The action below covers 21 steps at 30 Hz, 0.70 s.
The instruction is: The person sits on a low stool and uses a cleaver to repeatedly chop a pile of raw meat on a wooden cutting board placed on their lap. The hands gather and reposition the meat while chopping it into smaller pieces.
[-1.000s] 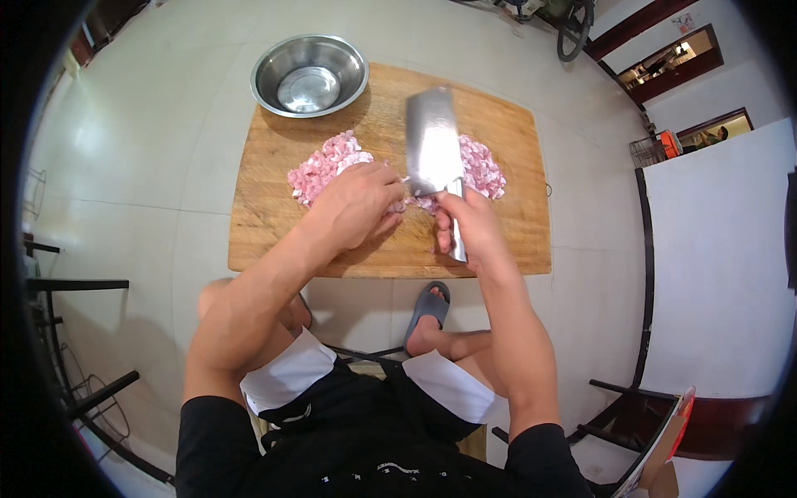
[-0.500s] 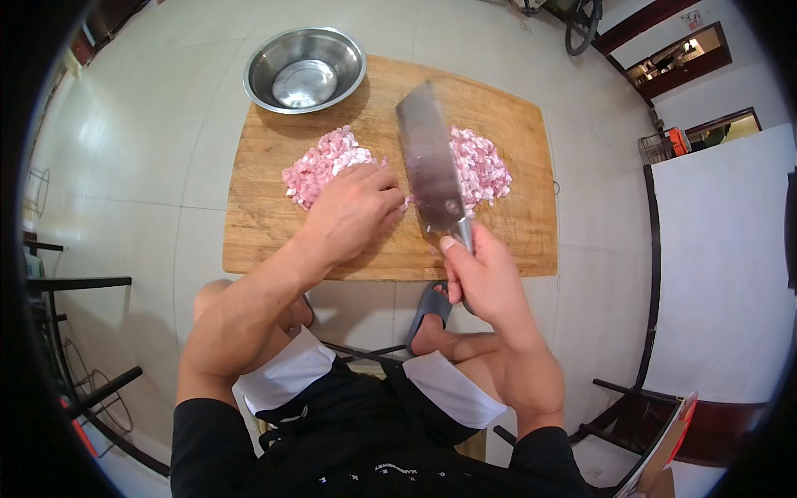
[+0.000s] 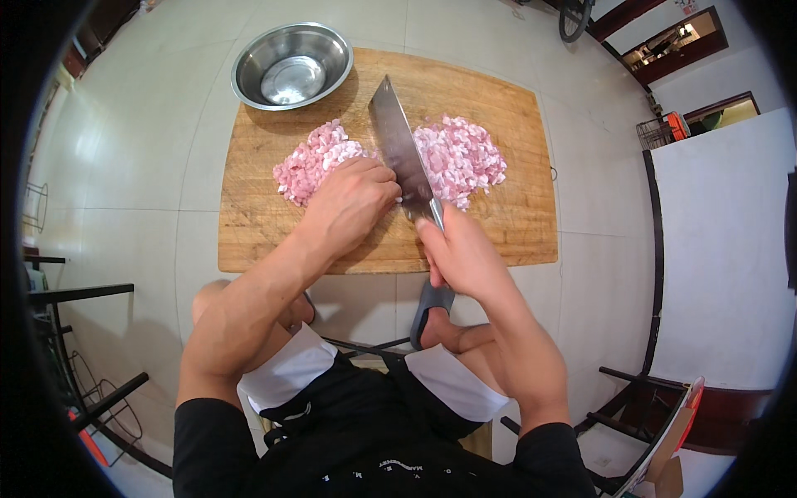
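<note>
A cleaver (image 3: 398, 143) stands with its wide blade between two heaps of diced pink meat on a wooden cutting board (image 3: 506, 228). My right hand (image 3: 455, 247) is wrapped round its handle, thumb near the heel of the blade. Just left of the blade, my left hand (image 3: 353, 199) has its fingers curled over meat, knuckles close to the steel; the fingertips and the piece under them are mostly hidden. One meat heap (image 3: 307, 166) lies beyond and left of that hand. The other heap (image 3: 465, 158) spreads to the right of the blade.
A steel bowl (image 3: 292, 43) sits over the board's far left corner, with no contents visible. Below the near edge are my legs and a grey slipper (image 3: 423, 311) on the tiled floor (image 3: 124, 224). A white panel (image 3: 722, 257) stands at the right, black metal legs (image 3: 91, 292) at the left.
The cleaver has swung from a tilted position, its flat face showing, to a steeper one against my left fingers. My right hand has shifted left and slightly away from me. The whole view has shifted slightly.
</note>
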Each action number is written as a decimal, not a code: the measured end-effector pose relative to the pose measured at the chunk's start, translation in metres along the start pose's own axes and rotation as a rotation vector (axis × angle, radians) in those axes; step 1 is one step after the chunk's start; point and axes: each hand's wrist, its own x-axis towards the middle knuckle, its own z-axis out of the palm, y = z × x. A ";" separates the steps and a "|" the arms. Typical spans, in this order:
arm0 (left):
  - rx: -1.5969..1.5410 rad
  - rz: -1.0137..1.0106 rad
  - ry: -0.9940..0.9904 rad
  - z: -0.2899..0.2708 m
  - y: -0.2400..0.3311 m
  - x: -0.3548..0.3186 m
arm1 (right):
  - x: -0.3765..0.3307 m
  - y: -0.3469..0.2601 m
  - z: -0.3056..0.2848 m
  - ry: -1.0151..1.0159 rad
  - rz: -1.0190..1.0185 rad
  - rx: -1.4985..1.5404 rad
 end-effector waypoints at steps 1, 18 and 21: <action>-0.010 0.015 0.003 0.001 -0.001 0.000 | 0.009 0.000 0.001 0.005 -0.010 0.017; 0.034 -0.099 0.074 0.002 0.006 -0.002 | -0.022 -0.002 -0.010 -0.058 0.056 0.053; 0.037 -0.088 0.031 0.003 0.004 -0.002 | -0.024 -0.008 -0.007 -0.037 0.046 -0.005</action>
